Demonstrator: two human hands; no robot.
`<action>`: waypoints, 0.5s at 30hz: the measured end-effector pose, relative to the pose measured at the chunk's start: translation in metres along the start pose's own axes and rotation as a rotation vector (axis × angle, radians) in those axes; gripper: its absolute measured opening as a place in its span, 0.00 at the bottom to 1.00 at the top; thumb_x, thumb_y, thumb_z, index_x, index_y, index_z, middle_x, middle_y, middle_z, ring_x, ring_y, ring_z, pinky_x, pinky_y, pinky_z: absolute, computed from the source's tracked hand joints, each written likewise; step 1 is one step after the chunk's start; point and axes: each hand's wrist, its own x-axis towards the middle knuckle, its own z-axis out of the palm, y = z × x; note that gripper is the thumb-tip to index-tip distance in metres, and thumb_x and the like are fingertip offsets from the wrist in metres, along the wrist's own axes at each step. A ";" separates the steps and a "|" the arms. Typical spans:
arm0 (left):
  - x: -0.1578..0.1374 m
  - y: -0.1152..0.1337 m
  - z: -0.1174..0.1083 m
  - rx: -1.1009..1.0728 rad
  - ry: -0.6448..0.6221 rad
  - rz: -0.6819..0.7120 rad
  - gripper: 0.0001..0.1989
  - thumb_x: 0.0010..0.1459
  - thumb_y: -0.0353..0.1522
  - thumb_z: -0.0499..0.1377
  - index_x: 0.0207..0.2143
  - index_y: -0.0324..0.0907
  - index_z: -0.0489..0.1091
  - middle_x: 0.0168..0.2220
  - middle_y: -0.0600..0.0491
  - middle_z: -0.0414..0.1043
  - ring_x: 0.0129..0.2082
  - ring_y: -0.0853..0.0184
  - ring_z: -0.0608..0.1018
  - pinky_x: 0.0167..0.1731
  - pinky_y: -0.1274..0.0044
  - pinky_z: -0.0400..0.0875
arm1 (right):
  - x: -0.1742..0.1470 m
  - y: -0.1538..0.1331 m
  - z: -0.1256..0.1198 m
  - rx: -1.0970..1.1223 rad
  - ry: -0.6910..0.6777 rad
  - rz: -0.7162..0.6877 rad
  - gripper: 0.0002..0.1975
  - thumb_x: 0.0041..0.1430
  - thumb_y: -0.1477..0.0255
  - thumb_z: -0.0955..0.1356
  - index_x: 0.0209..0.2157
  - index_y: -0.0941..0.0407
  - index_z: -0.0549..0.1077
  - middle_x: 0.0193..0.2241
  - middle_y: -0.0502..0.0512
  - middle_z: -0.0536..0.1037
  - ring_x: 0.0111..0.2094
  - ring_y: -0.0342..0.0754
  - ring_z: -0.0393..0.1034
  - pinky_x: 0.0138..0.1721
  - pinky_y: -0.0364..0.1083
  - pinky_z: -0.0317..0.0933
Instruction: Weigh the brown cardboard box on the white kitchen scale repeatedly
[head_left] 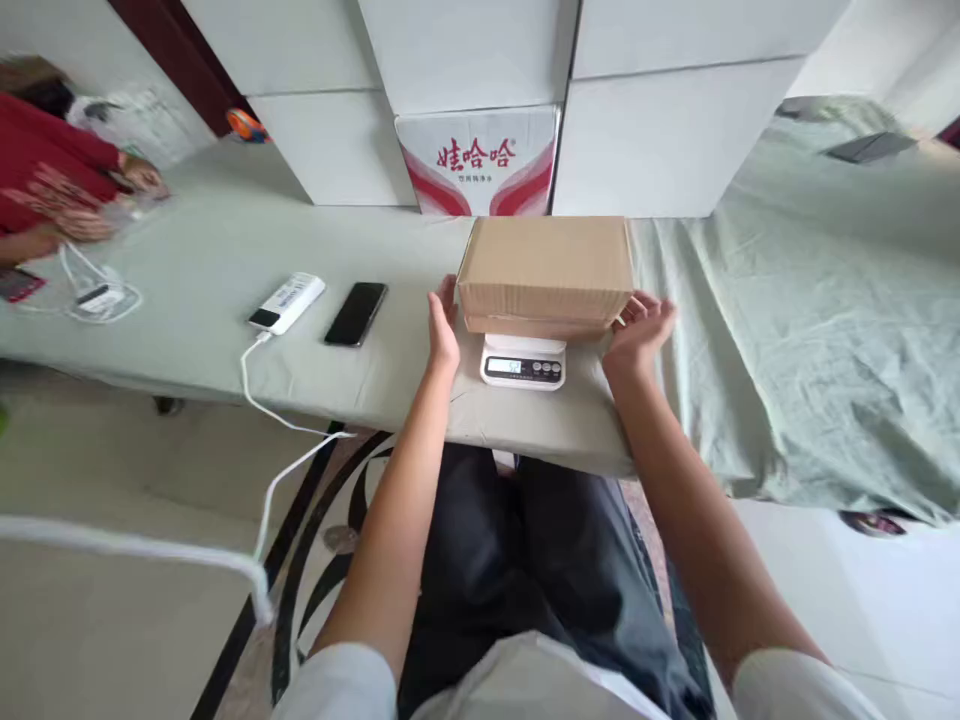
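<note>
A closed brown cardboard box rests on a small white kitchen scale, which carries it from below and shows lit digits I cannot read surely. At the box's left side is my left hand, upright, with thumb and fingers stretched and the fingertips close against the cardboard. My right hand is at the lower right corner, palm turned up and fingers loosely bent and apart. Part of those fingertips is hidden by the box edge. Neither hand is wrapped round the box.
Left of the scale lie a black phone and a white power bank with a white cable hanging over the table edge. White boxes and a red-and-white carton stand behind. A person in red handles something at far left.
</note>
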 end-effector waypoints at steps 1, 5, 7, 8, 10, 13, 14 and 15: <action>0.000 0.000 0.000 0.004 -0.004 0.002 0.42 0.77 0.62 0.38 0.70 0.51 0.76 0.79 0.48 0.68 0.81 0.58 0.68 0.81 0.61 0.60 | 0.001 0.001 0.000 -0.004 -0.008 -0.010 0.22 0.71 0.47 0.58 0.39 0.49 0.70 0.37 0.51 0.74 0.37 0.48 0.73 0.38 0.48 0.69; 0.000 -0.003 -0.001 0.006 -0.016 0.018 0.41 0.76 0.64 0.40 0.68 0.54 0.77 0.77 0.50 0.72 0.81 0.59 0.68 0.81 0.60 0.60 | 0.003 0.003 -0.002 -0.001 -0.015 -0.023 0.23 0.72 0.46 0.58 0.39 0.49 0.69 0.38 0.51 0.74 0.38 0.49 0.74 0.38 0.48 0.71; 0.000 -0.004 -0.002 0.000 -0.020 0.028 0.41 0.75 0.64 0.41 0.66 0.53 0.79 0.76 0.49 0.73 0.80 0.58 0.69 0.81 0.60 0.61 | 0.004 0.003 -0.002 0.010 -0.002 -0.010 0.22 0.72 0.47 0.58 0.39 0.49 0.69 0.37 0.51 0.75 0.37 0.48 0.74 0.37 0.48 0.71; 0.000 -0.005 -0.003 -0.003 -0.022 0.031 0.41 0.75 0.65 0.41 0.66 0.53 0.79 0.76 0.49 0.73 0.80 0.57 0.69 0.81 0.60 0.61 | 0.004 0.003 -0.002 0.014 0.004 0.000 0.22 0.72 0.47 0.58 0.39 0.49 0.70 0.37 0.51 0.75 0.37 0.48 0.74 0.37 0.47 0.70; 0.001 -0.006 -0.004 -0.007 -0.029 0.036 0.41 0.73 0.66 0.43 0.65 0.54 0.80 0.75 0.49 0.74 0.80 0.57 0.69 0.81 0.60 0.61 | 0.004 0.003 -0.002 0.020 0.005 0.010 0.22 0.72 0.48 0.58 0.39 0.50 0.70 0.37 0.51 0.74 0.37 0.47 0.73 0.36 0.47 0.70; 0.001 -0.007 -0.005 -0.008 -0.034 0.059 0.41 0.73 0.67 0.43 0.65 0.54 0.80 0.76 0.50 0.73 0.80 0.56 0.69 0.81 0.60 0.60 | 0.004 0.002 -0.002 0.030 -0.003 0.004 0.23 0.73 0.47 0.58 0.38 0.50 0.70 0.38 0.52 0.74 0.35 0.46 0.73 0.35 0.45 0.68; 0.000 -0.007 -0.005 -0.009 -0.033 0.067 0.41 0.73 0.66 0.43 0.65 0.54 0.79 0.76 0.50 0.73 0.80 0.56 0.68 0.81 0.59 0.60 | 0.004 0.001 -0.002 0.035 -0.002 0.006 0.23 0.73 0.48 0.58 0.38 0.50 0.71 0.38 0.52 0.74 0.35 0.46 0.72 0.34 0.45 0.67; 0.000 -0.006 -0.005 -0.010 -0.032 0.072 0.42 0.73 0.66 0.43 0.66 0.54 0.79 0.76 0.49 0.72 0.80 0.56 0.68 0.81 0.59 0.60 | 0.004 0.000 -0.001 0.042 0.002 0.013 0.23 0.73 0.48 0.58 0.38 0.50 0.71 0.37 0.52 0.75 0.34 0.46 0.72 0.33 0.44 0.67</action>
